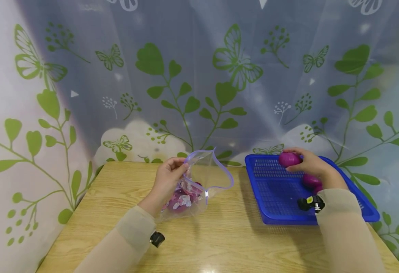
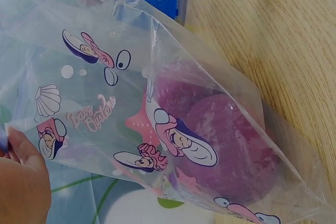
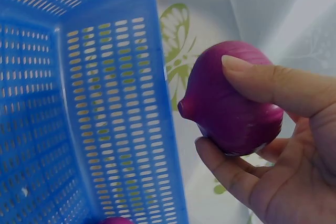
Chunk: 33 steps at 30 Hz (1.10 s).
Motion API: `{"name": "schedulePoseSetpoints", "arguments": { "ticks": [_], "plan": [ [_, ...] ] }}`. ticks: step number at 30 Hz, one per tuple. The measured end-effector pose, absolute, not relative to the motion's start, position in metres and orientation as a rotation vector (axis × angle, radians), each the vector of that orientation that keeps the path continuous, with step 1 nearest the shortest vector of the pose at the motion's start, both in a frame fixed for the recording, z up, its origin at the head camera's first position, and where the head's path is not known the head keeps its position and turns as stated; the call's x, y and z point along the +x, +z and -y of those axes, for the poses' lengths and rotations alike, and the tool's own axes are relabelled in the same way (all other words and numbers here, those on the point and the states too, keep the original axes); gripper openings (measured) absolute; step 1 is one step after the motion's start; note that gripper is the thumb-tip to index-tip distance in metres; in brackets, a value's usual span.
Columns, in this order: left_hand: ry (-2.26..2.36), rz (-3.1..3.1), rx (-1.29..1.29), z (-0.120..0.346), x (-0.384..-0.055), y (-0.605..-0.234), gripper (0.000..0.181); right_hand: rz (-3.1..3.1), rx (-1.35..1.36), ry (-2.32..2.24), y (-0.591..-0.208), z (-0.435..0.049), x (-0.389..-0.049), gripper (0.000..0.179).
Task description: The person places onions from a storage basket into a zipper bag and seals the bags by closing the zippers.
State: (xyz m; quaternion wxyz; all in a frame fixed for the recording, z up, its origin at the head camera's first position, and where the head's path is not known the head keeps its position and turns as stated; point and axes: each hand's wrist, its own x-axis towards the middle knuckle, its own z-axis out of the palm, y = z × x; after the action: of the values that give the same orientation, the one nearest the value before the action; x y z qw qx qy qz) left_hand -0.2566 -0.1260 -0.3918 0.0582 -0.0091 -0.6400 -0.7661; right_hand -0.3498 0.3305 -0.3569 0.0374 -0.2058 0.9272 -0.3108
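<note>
My left hand [image 1: 167,178] pinches the purple-edged rim of a clear printed zip bag [image 2: 100,108], whose mouth gapes toward the right. Inside the bag, at its bottom, purple-red onions [image 2: 231,150] show through the cartoon and shell prints. In my right hand [image 1: 310,165] is a shiny red onion [image 3: 236,98], gripped between thumb and fingers above the blue basket [image 1: 264,206]. In the right wrist view its stem end points toward the basket wall. More red onions [image 1: 310,181] lie in the basket below my right wrist, partly hidden by it.
The basket has slatted walls and stands at the right of the wooden table [image 1: 220,242]. Behind the table hangs a curtain [image 1: 199,76] printed with leaves and butterflies. Black wrist cameras sit at both sleeves.
</note>
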Motion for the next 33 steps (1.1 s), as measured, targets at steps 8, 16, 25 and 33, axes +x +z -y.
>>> {"name": "schedulePoseSetpoints", "arguments": {
  "ticks": [8,16,25,33],
  "plan": [
    [-2.322,1.928,-0.036,0.127,-0.256,-0.393,0.02,-2.87,-0.675,-1.027,-0.341,-0.322,-0.34,0.072],
    [-2.336,1.926,-0.038,0.128,-0.255,-0.394,0.02,-2.901,-0.729,-1.042,-0.324,-0.31,-0.33,0.071],
    [-2.335,1.931,-0.041,0.129,-0.256,-0.393,0.019,-2.955,-0.841,-1.031,-0.311,-0.291,-0.32,0.07],
    [-2.315,1.939,-0.064,0.129,-0.256,-0.393,0.018,-2.964,-0.768,-1.024,-0.299,-0.269,-0.306,0.069]
  ]
}}
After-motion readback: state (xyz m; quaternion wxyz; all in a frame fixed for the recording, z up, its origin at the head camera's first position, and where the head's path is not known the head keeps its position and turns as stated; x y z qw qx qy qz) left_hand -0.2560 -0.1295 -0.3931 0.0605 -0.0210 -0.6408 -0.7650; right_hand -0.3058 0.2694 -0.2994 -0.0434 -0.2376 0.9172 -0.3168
